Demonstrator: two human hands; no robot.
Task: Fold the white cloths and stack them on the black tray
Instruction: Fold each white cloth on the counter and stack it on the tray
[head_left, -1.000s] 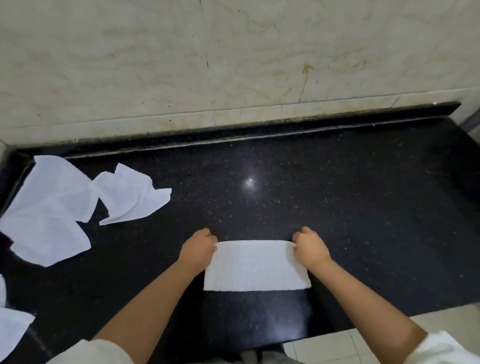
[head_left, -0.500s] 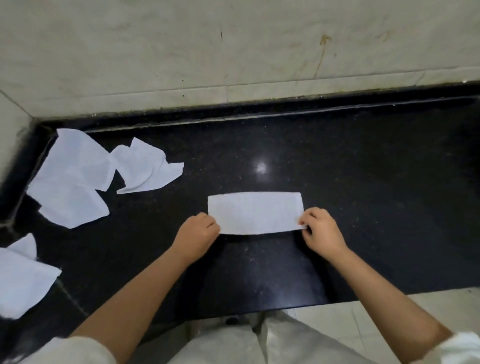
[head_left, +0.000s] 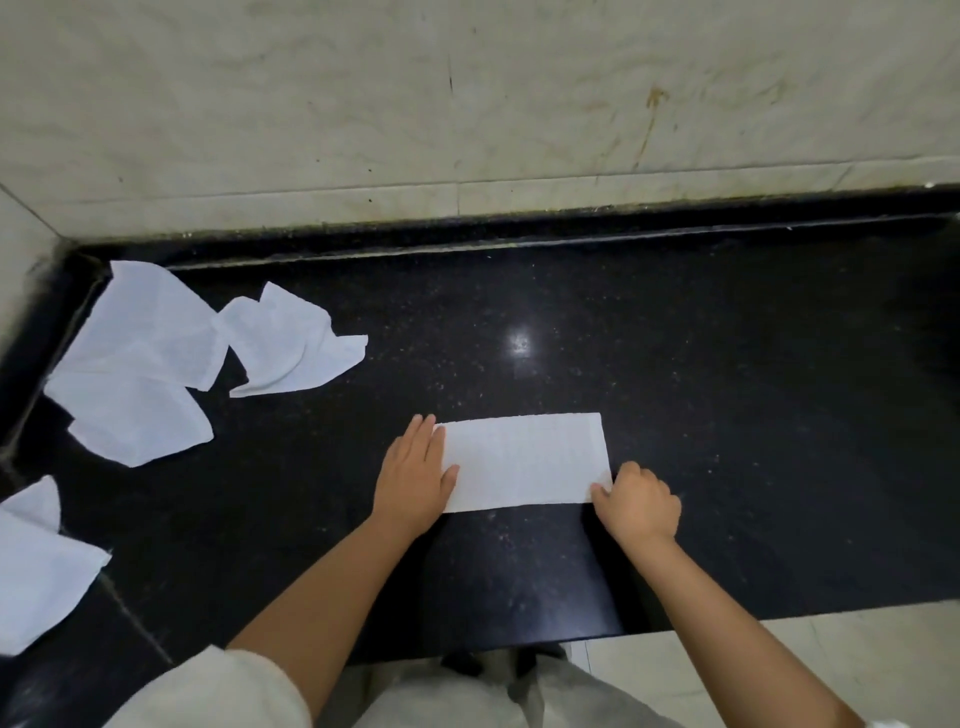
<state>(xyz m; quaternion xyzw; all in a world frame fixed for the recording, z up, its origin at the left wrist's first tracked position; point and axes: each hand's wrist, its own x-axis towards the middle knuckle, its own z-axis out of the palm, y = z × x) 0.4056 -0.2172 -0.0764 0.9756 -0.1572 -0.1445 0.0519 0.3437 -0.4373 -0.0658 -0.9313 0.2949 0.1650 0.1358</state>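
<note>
My flat left hand (head_left: 415, 475) presses the folded white rectangular cloth (head_left: 524, 460) on the black speckled stone counter (head_left: 727, 415); my right hand (head_left: 638, 506) pinches its near corner

**Cloths across the counter**

A folded cloth (head_left: 524, 461) lies flat near the counter's (head_left: 727, 415) front edge, about midway along. The left hand (head_left: 415, 475) rests on its left end; the right hand (head_left: 636, 501) is at its front right corner. Two loose cloths (head_left: 132, 364) (head_left: 291, 345) lie side by side in the back left corner. Another cloth (head_left: 36, 566) lies at the left edge, nearer the front.
</note>
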